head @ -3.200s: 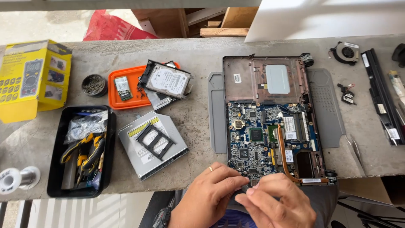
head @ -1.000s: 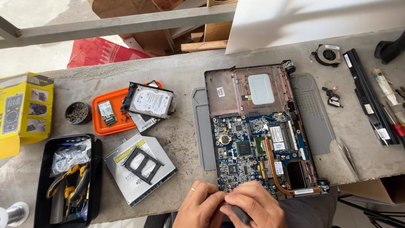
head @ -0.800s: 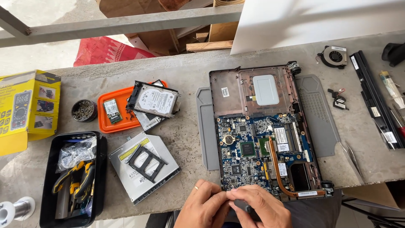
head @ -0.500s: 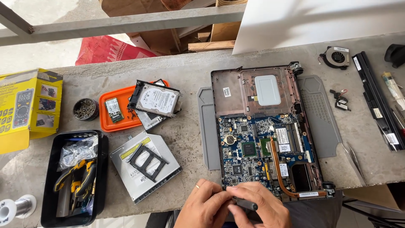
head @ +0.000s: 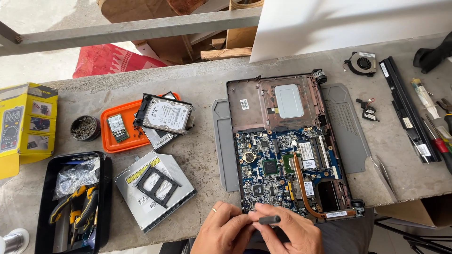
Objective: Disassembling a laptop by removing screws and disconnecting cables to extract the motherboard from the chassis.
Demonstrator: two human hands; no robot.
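Already opened, a laptop base with its blue circuit board bared lies on the grey concrete worktop. At its near edge both hands meet: the right hand pinches a small dark screwdriver handle, the left hand steadying it. Hard drive, optical drive and fan lie removed; the board remains seated.

At your nine o'clock sit a yellow box and a black tool tray, an orange tray holds a hard drive, and a cooling fan lies at two o'clock.
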